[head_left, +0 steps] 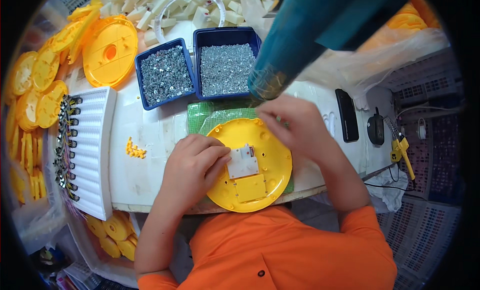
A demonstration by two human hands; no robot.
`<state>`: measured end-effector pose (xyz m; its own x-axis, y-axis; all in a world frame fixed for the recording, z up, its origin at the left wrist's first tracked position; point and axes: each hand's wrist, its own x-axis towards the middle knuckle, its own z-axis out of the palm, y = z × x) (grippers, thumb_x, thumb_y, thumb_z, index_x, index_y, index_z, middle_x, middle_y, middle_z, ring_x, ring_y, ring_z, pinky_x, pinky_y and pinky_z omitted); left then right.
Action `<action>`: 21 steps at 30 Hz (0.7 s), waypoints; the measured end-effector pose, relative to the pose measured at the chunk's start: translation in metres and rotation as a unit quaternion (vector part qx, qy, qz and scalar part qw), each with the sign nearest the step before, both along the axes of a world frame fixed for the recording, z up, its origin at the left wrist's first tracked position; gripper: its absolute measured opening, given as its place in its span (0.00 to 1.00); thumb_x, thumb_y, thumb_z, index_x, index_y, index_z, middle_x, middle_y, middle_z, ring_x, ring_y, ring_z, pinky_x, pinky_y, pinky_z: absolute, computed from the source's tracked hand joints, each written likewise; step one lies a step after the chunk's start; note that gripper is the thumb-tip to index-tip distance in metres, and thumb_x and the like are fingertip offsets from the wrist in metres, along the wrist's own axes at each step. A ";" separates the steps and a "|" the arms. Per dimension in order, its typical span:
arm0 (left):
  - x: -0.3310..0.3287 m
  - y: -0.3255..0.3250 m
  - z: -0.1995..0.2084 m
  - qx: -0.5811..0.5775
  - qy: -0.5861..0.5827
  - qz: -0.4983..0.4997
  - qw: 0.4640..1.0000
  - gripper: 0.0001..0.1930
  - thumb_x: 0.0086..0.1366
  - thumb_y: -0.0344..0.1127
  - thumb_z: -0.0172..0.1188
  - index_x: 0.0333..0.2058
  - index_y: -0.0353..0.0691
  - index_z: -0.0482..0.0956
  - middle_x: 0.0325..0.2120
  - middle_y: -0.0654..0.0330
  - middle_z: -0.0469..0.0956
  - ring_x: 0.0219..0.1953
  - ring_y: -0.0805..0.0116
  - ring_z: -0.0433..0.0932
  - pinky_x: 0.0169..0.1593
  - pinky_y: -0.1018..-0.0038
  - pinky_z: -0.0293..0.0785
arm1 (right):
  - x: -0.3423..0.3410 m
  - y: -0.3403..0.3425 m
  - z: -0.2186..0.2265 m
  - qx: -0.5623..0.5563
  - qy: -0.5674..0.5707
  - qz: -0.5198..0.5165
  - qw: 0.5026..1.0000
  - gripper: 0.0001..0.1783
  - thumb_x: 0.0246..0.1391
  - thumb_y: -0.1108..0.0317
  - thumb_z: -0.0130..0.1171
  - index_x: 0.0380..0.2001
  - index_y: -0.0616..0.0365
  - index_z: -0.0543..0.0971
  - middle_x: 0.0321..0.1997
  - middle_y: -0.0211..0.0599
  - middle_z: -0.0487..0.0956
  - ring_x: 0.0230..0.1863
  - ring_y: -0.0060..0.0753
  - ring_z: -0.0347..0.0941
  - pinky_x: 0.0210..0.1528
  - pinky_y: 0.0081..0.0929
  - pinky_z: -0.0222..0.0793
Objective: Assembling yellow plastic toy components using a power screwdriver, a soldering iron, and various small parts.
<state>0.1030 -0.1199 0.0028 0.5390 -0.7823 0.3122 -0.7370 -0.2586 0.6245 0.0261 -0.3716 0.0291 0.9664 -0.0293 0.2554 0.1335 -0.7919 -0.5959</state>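
A round yellow plastic cover (274,162) lies inside-up on a green mat (232,112), overhanging the table's near edge. Mounted on it are a white box-like module (243,162) and, below that, a yellow rectangular lid (250,188). My left hand (192,162) rests over the cover's left side, thumb and fingers pinched together at the module's left edge. What they pinch, if anything, is hidden. My right hand (295,125) hovers by the cover's upper right rim with fingertips drawn together; I cannot see what is between them. Just above it hangs the end of a teal cylindrical tool (295,45).
Two blue bins (227,32) of small metal parts stand beyond the mat. Left are small yellow pieces (135,149), a white ridged tray (92,150) with wired parts and stacked yellow covers (110,50). A black phone (347,115) and a yellow-handled tool (406,157) lie right.
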 end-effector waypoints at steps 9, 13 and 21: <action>0.095 -0.066 -0.004 -0.025 -0.230 0.109 0.967 0.07 0.58 0.33 0.70 0.37 0.43 0.85 0.48 0.58 0.80 0.56 0.54 0.76 0.56 0.59 0.72 | 0.088 -0.023 -0.016 -0.235 -0.050 -0.066 0.968 0.10 0.53 0.64 0.69 0.39 0.53 0.84 0.44 0.44 0.83 0.46 0.52 0.79 0.48 0.45 0.76; 0.118 -0.075 -0.014 0.057 -0.239 0.118 0.962 0.08 0.58 0.33 0.71 0.37 0.42 0.85 0.54 0.55 0.78 0.63 0.52 0.72 0.61 0.55 0.70 | 0.088 -0.024 -0.009 -0.215 -0.049 -0.050 0.974 0.09 0.54 0.64 0.68 0.39 0.52 0.84 0.41 0.44 0.83 0.44 0.52 0.80 0.47 0.44 0.76; 0.108 -0.076 -0.011 -0.025 -0.196 0.131 0.971 0.05 0.58 0.33 0.69 0.33 0.44 0.83 0.49 0.60 0.80 0.61 0.53 0.73 0.60 0.54 0.68 | 0.077 -0.026 -0.021 -0.103 -0.112 -0.068 0.986 0.08 0.54 0.65 0.67 0.38 0.52 0.84 0.35 0.41 0.84 0.39 0.50 0.81 0.44 0.43 0.77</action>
<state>0.2107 -0.1957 -0.0081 0.5496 -0.6125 0.5681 -0.8337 -0.4461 0.3256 0.1033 -0.3973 0.0086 0.8756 -0.0809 0.4762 0.1271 -0.9125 -0.3889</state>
